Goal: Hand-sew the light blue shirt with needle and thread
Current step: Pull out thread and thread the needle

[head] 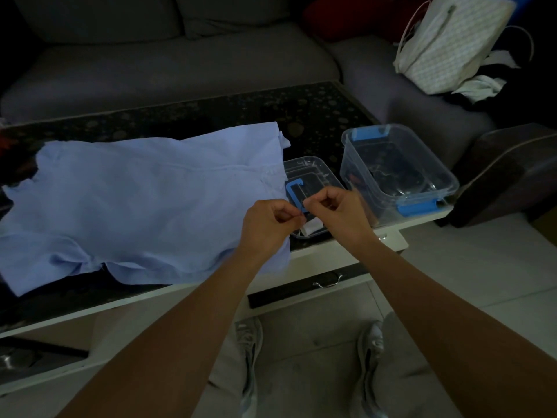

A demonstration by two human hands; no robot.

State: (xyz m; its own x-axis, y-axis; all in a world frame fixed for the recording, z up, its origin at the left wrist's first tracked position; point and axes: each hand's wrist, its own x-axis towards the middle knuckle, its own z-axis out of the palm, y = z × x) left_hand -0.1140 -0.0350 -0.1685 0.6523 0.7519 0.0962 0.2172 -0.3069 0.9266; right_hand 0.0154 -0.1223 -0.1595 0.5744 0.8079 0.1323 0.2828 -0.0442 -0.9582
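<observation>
Getting the thread ready, no sewing yet.

My left hand (266, 224) and right hand (337, 211) are close together in the middle of the frame, with fingers curled and tips pinched tight. The left one pinches a thin strand (301, 212). I think it is thread from the white spool (312, 229), which lies just under it in the clear lid (313, 170). It is too dark to tell what the right one has, maybe the needle. The light blue shirt (135, 200) lies spread out on the table (316, 116), left of my hands, and my fingers are not on it. I think I am at the very start. The needle needs threading, and all the stitches are left to do.
</observation>
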